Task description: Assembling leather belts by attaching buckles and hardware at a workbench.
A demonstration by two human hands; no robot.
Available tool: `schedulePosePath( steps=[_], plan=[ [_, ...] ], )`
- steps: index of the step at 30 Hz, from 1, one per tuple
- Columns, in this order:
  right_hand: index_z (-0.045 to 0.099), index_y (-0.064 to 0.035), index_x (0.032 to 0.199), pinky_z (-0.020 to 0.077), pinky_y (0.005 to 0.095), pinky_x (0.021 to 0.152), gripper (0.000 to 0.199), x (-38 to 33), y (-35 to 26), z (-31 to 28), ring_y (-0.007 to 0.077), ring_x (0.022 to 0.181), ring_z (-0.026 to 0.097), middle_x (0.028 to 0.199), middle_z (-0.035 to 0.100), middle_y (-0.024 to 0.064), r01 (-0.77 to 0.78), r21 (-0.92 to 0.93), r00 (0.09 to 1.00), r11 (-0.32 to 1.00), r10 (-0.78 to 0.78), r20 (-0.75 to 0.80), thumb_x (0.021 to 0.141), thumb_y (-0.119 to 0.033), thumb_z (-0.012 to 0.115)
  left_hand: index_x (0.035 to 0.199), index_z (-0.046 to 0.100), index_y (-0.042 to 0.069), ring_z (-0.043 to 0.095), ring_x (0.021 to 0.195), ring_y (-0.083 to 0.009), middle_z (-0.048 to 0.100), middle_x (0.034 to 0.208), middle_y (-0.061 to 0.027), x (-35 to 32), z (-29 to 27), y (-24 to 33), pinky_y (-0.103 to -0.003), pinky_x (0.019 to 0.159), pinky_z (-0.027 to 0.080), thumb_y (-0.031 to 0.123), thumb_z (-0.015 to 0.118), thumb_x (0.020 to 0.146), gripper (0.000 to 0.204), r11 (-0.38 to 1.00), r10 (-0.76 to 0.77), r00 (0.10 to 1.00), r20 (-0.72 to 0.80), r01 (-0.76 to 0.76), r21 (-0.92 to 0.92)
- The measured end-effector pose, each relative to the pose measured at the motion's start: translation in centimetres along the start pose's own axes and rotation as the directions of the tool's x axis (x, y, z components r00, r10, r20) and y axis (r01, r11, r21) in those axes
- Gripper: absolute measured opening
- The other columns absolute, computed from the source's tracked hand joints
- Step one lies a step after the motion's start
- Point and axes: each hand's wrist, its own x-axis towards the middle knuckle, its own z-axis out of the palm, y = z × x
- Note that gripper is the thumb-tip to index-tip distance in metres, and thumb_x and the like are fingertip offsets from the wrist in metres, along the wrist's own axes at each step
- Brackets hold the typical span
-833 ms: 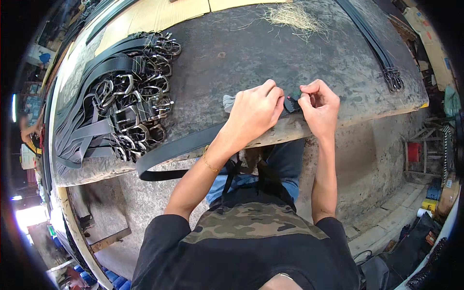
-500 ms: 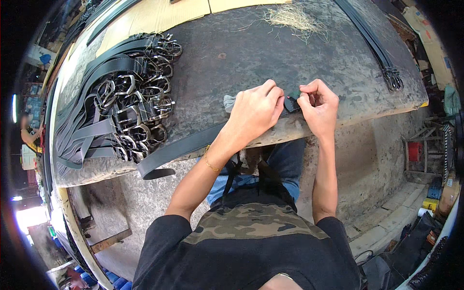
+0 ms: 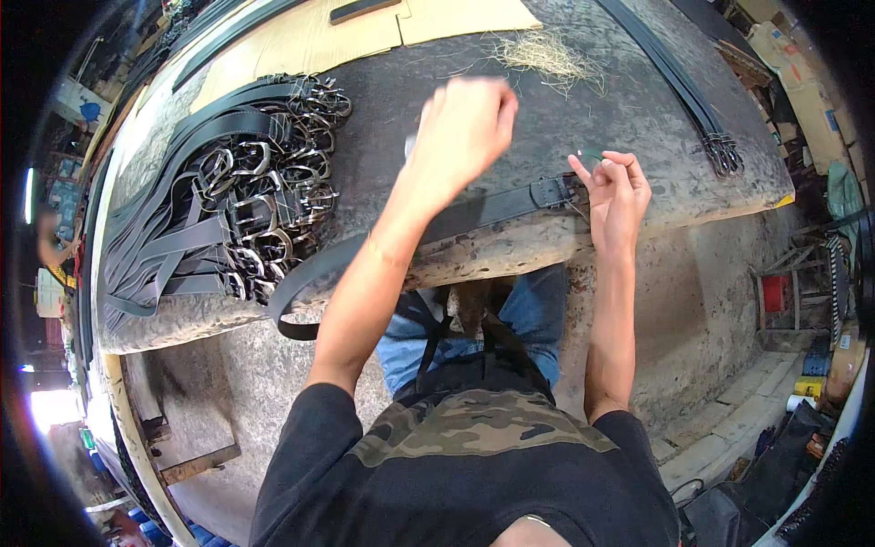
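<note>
At twelve o'clock, the left hand (image 3: pixel 465 128) hovers fisted above the black belt (image 3: pixel 492 208); its contents cannot be told. Right hand (image 3: pixel 618 196), fingers curled, pins the belt's end at three o'clock.

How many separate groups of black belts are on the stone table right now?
3: a big buckled pile at the table's left end, one belt along the near edge by the right hand, and a bundle at far right. Others may be hidden.
</note>
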Motion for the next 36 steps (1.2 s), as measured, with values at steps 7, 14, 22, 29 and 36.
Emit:
schedulePosePath(
  steps=[7,14,22,29,36],
  plan=[
    [0.059,0.0023,0.092,0.0524,0.0587,0.1,0.006,0.1,-0.3,0.1,0.0101,0.065,0.05,0.072,0.05,0.0027,-0.069,0.126,0.994,0.99,0.079,-0.075,0.09,0.004,0.054,0.11,0.069,0.002,0.069,0.097,-0.0344,0.073,0.1,-0.0175,7.2,1.7,-4.4,-0.042,0.089,0.053,0.015,0.062,0.089,0.026,0.989,0.127,0.949,-0.29,-0.1,0.107],
    [0.06,0.0019,0.093,0.055,0.0578,0.096,0.006,0.4,-0.3,-0.4,0.01,0.064,0.05,0.071,0.052,0.0024,-0.044,0.151,0.996,0.988,0.054,-0.064,0.09,0.004,0.055,0.107,0.069,0.004,0.069,0.091,-0.0351,0.07,0.102,-0.0149,-3.1,-1.9,3.3,-0.043,0.084,0.055,0.017,0.067,0.087,0.024,0.983,0.166,0.981,0.097,-0.157,-0.099],
    [0.059,0.0013,0.092,0.056,0.0555,0.094,0.005,0.3,0.1,0.0,0.0093,0.064,0.051,0.071,0.052,0.0022,-0.05,0.132,0.992,0.99,0.065,-0.105,0.09,0.004,0.055,0.104,0.067,0.01,0.068,0.072,-0.0289,0.06,0.096,-0.0059,-8.2,5.4,5.1,-0.042,0.059,0.054,0.018,0.07,0.087,0.02,0.938,0.345,0.934,0.092,-0.34,-0.061],
    [0.059,0.0006,0.092,0.0552,0.0535,0.095,0.006,0.2,0.0,-0.1,0.0089,0.064,0.049,0.072,0.05,0.0016,-0.056,0.099,0.991,0.994,0.068,-0.116,0.09,0.004,0.055,0.097,0.068,0.01,0.067,0.072,-0.0247,0.059,0.093,-0.0051,-8.7,6.1,5.5,-0.039,0.057,0.053,0.016,0.073,0.083,0.016,0.937,0.343,0.939,0.04,-0.339,-0.081],
    [0.06,0.001,0.093,0.0547,0.0505,0.097,0.005,0.1,-0.1,-0.2,0.0087,0.066,0.051,0.074,0.052,0.0017,-0.07,0.171,0.989,0.983,0.09,-0.114,0.091,0.004,0.056,0.087,0.068,0.007,0.064,0.07,-0.023,0.061,0.086,-0.0045,-9.5,7.4,5.6,-0.037,0.057,0.051,0.011,0.075,0.079,0.011,0.932,0.36,0.922,-0.142,-0.363,0.008]
  ],
)
